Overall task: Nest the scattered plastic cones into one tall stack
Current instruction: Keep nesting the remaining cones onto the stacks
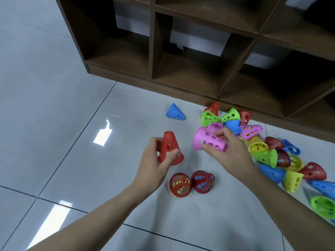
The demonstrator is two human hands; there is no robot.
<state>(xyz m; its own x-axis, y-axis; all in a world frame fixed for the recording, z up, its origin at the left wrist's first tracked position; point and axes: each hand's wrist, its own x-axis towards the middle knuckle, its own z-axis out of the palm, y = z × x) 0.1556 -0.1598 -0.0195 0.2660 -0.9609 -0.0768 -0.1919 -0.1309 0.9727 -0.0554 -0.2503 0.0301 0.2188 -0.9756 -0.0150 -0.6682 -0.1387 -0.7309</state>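
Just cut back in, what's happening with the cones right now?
A person is gathering perforated plastic cones off the tiled floor. The left hand grips an upright red cone; the right hand holds a pink cone on its side. Two short red-topped stacks stand nearby. A lone blue cone and a mixed pile of loose cones lie by the wooden shelf unit, still unstacked.

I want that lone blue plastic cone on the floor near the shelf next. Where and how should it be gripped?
Probably from above: the blue perforated plastic cone lies tilted on the grey floor tiles, its narrow tip pointing up and away, apart from the others. Pinch the tapered wall just below the tip, thumb one side, fingers opposite, avoiding the flared base.
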